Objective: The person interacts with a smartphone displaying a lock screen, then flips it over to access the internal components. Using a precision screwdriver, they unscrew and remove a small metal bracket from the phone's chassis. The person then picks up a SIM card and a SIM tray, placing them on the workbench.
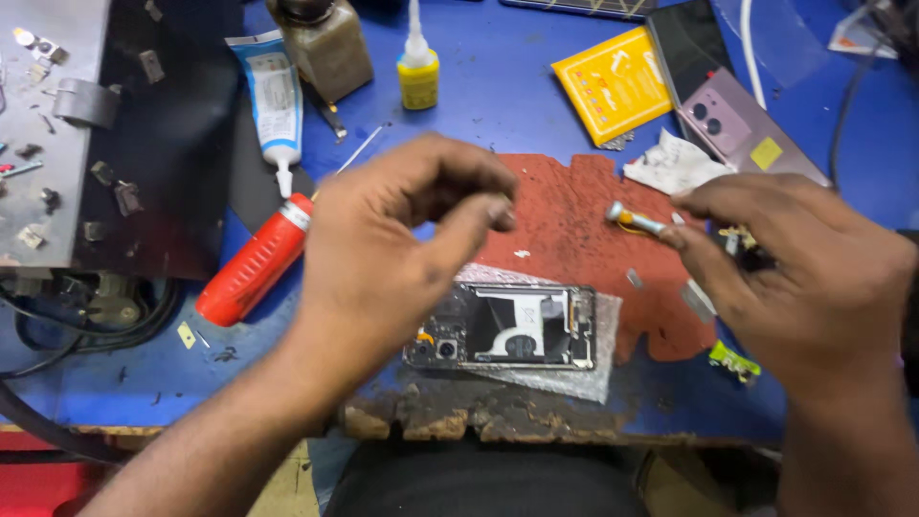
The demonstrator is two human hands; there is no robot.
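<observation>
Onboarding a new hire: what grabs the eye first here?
An opened phone with its insides bare lies on plastic at the near edge of a worn red mat. Above it the left hand pinches its fingertips, while the right hand holds a small screwdriver. A red tube lies left.

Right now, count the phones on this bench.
3: an opened phone on the red mat below the left hand; a black phone and a lilac phone top right. Others may lie outside the frame.
</observation>
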